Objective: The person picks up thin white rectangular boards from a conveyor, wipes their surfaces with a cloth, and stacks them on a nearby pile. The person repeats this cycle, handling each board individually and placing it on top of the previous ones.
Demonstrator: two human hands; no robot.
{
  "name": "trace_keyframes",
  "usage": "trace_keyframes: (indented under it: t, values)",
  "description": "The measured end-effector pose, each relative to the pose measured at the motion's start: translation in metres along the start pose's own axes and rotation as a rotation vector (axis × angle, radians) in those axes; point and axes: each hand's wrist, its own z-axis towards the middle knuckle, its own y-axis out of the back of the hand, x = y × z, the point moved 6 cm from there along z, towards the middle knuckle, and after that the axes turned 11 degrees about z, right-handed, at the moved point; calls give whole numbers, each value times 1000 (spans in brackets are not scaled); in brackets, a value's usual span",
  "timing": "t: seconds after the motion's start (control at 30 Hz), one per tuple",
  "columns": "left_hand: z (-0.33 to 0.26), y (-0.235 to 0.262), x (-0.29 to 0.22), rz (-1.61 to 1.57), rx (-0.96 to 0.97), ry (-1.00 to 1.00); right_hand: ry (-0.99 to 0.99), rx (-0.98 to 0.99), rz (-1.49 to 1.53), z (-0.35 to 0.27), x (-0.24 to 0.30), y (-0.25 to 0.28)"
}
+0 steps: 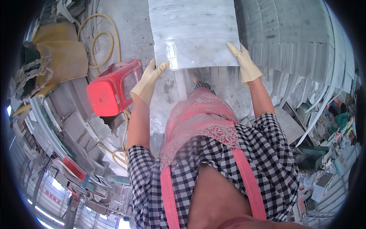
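Note:
A glossy white tile with faint grey marbling [200,53] lies in front of me, at the near end of a long row of similar tiles [192,19] leaning closely one against another. My left hand [150,79], in a cream rubber glove, grips the tile by its near left corner, thumb on the top face. At the right edge my right hand [246,65], gloved alike, has its thumb on the face near the corner. The other fingers of both hands are partly hidden beside and under the edges.
A red plastic stool [102,95] lies tipped to the left, close to my left forearm. Behind it a yellow hose [113,44] coils on the concrete floor. Rows of grey-white slabs [289,34] stand at the right. A yellow-brown sheet [63,53] covers something far left.

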Motion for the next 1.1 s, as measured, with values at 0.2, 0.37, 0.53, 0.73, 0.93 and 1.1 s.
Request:
trace_keyframes:
  t: [0.2, 0.37, 0.53, 0.73, 0.93, 1.1]
  values:
    - [-19, -14, -15, 87, -8, 169, 85, 56, -325, -34, 30, 12]
    - [-4, -9, -13, 130, -8, 183, -171, 272, -411, -43, 36, 4]
    - [11, -13, 5, 192, -44, 225, 228, -71, -1076, -57, 82, 11]
    - [19, -8, -2, 202, 100, 158, -203, 366, -528, -108, -11, -27]
    - [14, -4, -9, 236, 9, 143, -327, 235, -191, -55, -73, -47]
    - [14, 20, -30, 865, 90, -36, -334, 270, 58, -64, -74, -55]
